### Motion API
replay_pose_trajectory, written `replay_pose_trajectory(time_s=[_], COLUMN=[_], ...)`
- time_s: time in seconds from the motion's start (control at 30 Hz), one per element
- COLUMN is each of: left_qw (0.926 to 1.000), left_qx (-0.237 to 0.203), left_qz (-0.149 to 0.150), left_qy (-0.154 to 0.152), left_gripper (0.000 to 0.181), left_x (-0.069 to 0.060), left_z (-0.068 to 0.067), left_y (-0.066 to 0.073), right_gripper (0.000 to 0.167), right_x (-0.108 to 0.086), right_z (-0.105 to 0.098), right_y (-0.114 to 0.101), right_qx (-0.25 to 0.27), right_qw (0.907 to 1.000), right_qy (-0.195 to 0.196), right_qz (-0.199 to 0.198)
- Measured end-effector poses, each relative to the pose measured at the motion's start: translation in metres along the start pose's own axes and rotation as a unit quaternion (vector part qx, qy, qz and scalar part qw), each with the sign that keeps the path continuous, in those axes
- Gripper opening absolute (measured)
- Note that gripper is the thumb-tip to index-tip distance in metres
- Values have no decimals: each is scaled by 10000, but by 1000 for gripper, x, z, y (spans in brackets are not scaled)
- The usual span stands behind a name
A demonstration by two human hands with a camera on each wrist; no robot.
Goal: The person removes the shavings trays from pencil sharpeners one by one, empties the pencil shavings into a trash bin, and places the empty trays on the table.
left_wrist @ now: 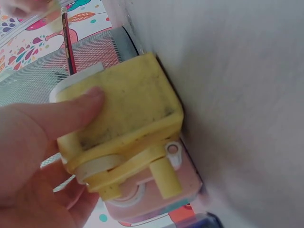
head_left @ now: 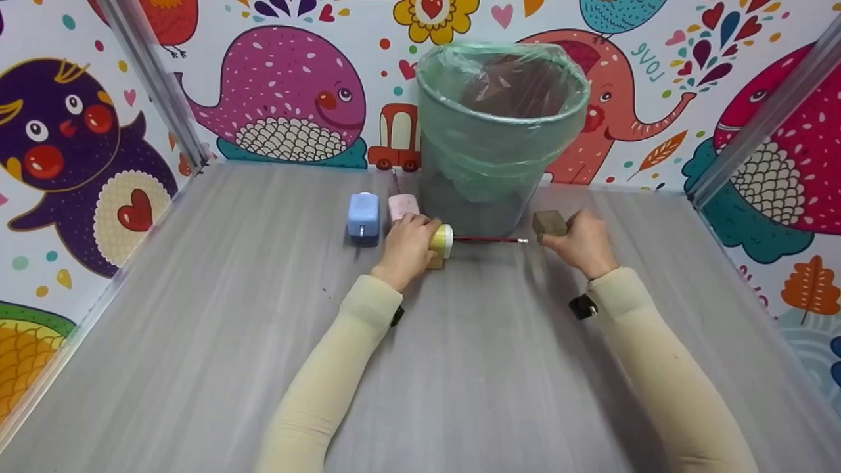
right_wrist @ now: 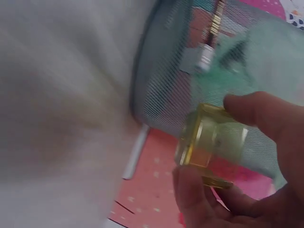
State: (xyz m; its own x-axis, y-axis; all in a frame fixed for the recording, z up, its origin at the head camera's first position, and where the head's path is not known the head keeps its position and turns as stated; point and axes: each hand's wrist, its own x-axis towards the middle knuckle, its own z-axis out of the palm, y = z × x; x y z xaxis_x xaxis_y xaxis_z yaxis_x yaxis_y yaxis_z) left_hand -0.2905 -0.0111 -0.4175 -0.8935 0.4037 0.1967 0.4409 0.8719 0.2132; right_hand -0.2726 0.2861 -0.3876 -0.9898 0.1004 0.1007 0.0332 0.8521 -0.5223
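Note:
My left hand (head_left: 407,248) grips a yellow hand-crank pencil sharpener (left_wrist: 126,97) with a white front; the thumb lies along its yellow body in the left wrist view. A dark red pencil (head_left: 489,240) sticks out of the sharpener's front, its white eraser end pointing right. To the right, my right hand (head_left: 585,242) pinches a small see-through yellowish box (right_wrist: 209,142) between thumb and fingers, held apart from the sharpener. It looks like a shavings drawer; whether anything is inside, I cannot tell. A pink sharpener (head_left: 403,207) stands just behind the left hand.
A mesh waste bin (head_left: 493,197) lined with a green bag (head_left: 502,141) stands behind the hands, against the patterned back wall. Left of the pink sharpener is a blue sharpener (head_left: 363,211). A thin pencil (head_left: 395,180) shows behind the pink one. Grey tabletop (head_left: 460,368) spreads in front.

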Motion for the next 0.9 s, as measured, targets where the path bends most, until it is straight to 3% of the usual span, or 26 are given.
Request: replay_pose_trajectory(time_s=[0.1,0.23,0.53,0.7,0.9], left_qw=[10000,10000,9999,9995,9999], left_qx=[-19,-25,-57,-95,-57], left_qz=[5,14,-82,-154,-94], left_qy=[-1,-63,-125,-260,-105], left_gripper=[53,52,53,53,51], left_x=[0,0,0,0,0], left_z=[1,1,0,-1,-1], left_y=[0,0,0,1,0], right_gripper=[54,52,48,51,56], right_x=[2,3,2,0,-1], right_z=[10,22,35,42,48], right_y=[4,5,-5,-9,-11], right_qx=[-147,-206,-195,-100,-81], right_qw=[9989,9974,9971,9959,9954], right_qy=[-411,-658,-740,-891,-941], right_qz=[154,210,16,133,124])
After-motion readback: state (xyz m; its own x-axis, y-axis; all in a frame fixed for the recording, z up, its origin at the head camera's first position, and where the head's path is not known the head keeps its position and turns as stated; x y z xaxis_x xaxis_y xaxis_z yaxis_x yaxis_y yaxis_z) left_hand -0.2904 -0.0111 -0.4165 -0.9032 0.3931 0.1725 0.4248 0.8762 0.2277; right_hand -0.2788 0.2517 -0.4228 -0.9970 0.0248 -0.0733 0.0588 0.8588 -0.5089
